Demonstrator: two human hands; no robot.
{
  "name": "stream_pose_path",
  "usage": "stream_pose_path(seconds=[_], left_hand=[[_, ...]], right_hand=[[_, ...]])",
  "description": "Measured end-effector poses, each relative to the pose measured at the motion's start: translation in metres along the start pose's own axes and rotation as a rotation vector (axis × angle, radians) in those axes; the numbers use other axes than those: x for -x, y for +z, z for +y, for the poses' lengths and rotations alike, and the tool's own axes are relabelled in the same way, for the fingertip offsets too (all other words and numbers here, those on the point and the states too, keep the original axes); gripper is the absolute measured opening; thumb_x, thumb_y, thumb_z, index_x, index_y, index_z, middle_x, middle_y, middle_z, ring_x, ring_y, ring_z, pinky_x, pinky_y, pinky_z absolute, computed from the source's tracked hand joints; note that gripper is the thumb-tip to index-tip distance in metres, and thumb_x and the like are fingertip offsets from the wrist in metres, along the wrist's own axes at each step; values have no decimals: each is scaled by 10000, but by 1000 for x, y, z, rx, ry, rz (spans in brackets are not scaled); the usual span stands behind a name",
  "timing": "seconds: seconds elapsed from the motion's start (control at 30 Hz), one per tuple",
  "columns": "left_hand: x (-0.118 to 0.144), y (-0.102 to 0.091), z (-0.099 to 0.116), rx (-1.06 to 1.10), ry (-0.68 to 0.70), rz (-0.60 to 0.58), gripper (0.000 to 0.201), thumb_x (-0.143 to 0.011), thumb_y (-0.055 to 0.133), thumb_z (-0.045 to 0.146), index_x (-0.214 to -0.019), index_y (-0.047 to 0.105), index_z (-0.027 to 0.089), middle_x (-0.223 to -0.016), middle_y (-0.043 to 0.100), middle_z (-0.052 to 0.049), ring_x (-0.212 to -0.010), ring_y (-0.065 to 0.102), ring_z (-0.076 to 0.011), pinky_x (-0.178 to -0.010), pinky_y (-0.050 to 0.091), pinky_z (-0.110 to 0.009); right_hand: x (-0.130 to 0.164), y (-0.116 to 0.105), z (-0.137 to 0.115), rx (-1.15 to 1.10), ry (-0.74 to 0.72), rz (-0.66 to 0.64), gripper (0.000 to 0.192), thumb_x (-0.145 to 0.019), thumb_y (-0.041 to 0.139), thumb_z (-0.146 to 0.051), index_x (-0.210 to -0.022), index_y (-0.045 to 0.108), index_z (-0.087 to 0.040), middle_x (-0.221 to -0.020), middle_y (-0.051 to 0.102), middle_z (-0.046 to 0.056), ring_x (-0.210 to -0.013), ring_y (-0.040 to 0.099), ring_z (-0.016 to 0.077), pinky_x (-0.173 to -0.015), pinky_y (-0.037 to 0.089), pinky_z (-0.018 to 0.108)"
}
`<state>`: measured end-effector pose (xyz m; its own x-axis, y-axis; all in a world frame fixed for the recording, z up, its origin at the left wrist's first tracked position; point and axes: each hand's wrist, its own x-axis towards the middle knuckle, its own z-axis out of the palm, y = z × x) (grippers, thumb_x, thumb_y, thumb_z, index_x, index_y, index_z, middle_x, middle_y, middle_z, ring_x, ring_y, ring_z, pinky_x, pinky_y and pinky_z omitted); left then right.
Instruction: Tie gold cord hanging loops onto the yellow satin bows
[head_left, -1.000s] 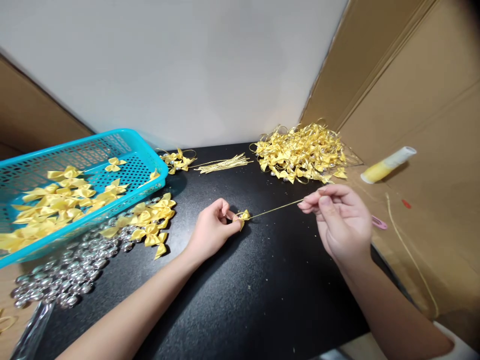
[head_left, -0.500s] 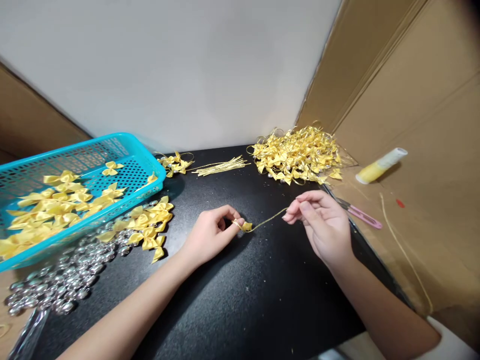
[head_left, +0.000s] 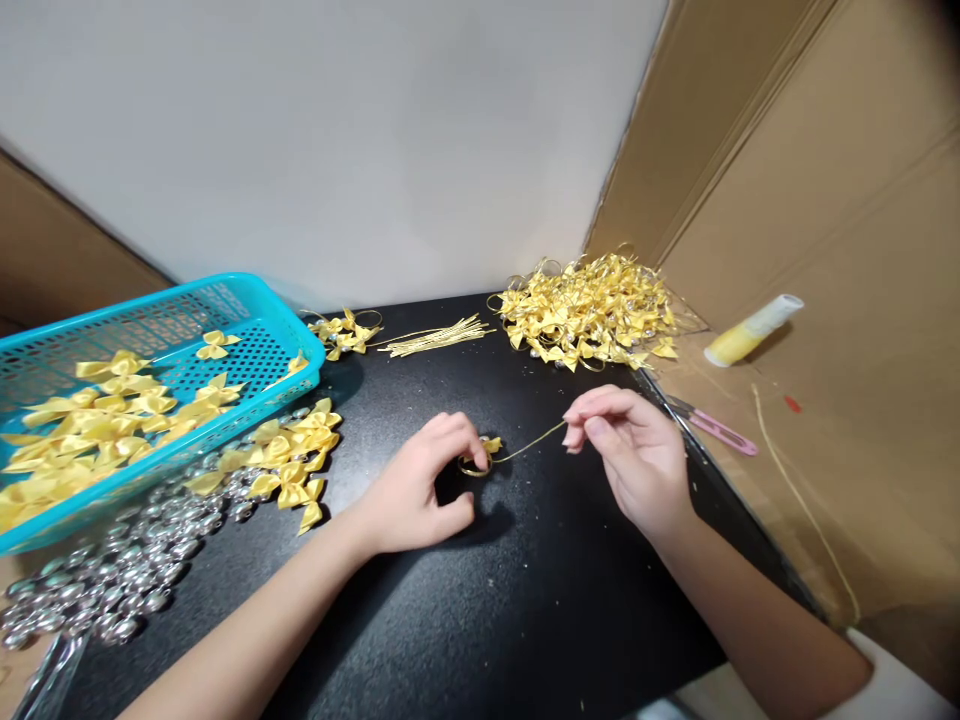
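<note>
Worktop [head_left: 547, 610]: back edge sits against the white wall [head_left: 390, 140]; right edge slants toward the viewer, cardboard [head_left: 870, 400] beyond it. Room: open black surface, a few specks, from the hands down to the near edge, plus a band between the hands and the strips [head_left: 439, 338] at the back. Left side is tight: basket [head_left: 291, 320] with bows in it, beads [head_left: 142, 565] and loose bows [head_left: 292, 465] along its front. Back right corner taken by the pile [head_left: 589, 310] of corded bows. Pink-handled tool [head_left: 720, 430] and tube [head_left: 754, 330] lie past the right edge. Work bow [head_left: 493, 443] is mid-worktop, at the left fingertips, looped cord [head_left: 534, 440] on it. Left hand [head_left: 424, 485]: low, palm down, thumb well apart from the curled index, index tip at the bow and loop; no pinch there. Right hand [head_left: 637, 455]: raised, palm turned inward, thumb and index closed on the cord's free end, forearm crossing the right edge. Cord runs between the hands with slight sag.
</note>
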<state>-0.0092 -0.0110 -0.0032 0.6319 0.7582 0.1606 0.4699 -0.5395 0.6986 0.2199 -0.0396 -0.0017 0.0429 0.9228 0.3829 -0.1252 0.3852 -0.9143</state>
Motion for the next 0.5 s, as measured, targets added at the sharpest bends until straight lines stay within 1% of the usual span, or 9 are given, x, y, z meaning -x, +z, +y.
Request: stream_pose_path(seconds=[0.03,0.07,0.13,0.23,0.27,0.3,0.37,0.4,0.5], left_hand=[[0,-1,1,16,56,-42,124,-670,539,151,-781,561,201,-812,593,-28,-798,530,-197,-751,417,-319],[0,-1,1,21,91,-48,76,-702,542,161,-764,563,200,-798,599,-30,-791,528,-197,-753,412,-323],[1,-1,0,-4,115,-10,24,-758,572,211,-777,564,198,-798,612,-37,-783,527,-197,-752,407,-328],[2,0,-4,-110,138,-24,232,-726,684,305,-900,580,194,-911,645,-59,-836,541,-216,-768,403,-341],[2,0,-5,-148,141,-41,252,-725,693,310,-923,585,198,-928,652,-59,-839,544,-217,-764,399,-340],[3,1,-6,-168,134,-45,222,-743,682,301,-921,592,202,-918,659,-52,-830,547,-212,-755,397,-335],[3,3,-6,-115,63,10,77,-806,621,263,-852,598,205,-813,650,-27,-758,546,-182,-709,398,-307],[2,5,-5,-27,-5,59,62,-828,600,260,-811,590,201,-753,629,-14,-711,540,-163,-678,401,-288],[0,9,-2,380,-294,233,149,-825,610,319,-787,538,194,-655,548,27,-576,494,-113,-555,384,-233]], right_hand=[[0,0,0,10,-23,-17,71,-888,618,-210,-887,683,-236,-896,642,19,-663,596,104,-568,512,244],[0,-1,0,16,-39,-31,78,-884,619,-206,-884,689,-240,-912,626,23,-672,579,109,-556,491,244],[0,-1,0,9,-50,-61,86,-877,623,-194,-882,694,-243,-903,602,27,-696,559,120,-556,461,249],[1,-2,1,-46,-36,-105,99,-877,617,-171,-884,692,-235,-837,578,18,-696,542,121,-576,432,254],[1,-2,1,-61,-29,-112,98,-876,616,-168,-879,690,-231,-817,574,15,-689,537,119,-581,426,255],[2,-1,1,-71,-21,-116,94,-875,616,-169,-872,688,-228,-803,573,12,-681,534,119,-581,422,256],[3,0,1,-71,-4,-128,80,-869,620,-179,-859,686,-224,-784,578,10,-666,534,119,-576,421,255],[4,0,0,-65,4,-143,73,-866,622,-185,-852,684,-221,-777,583,10,-656,536,118,-570,424,252],[5,3,-2,-39,23,-214,62,-853,627,-197,-819,679,-207,-748,599,12,-621,543,115,-548,433,246]])
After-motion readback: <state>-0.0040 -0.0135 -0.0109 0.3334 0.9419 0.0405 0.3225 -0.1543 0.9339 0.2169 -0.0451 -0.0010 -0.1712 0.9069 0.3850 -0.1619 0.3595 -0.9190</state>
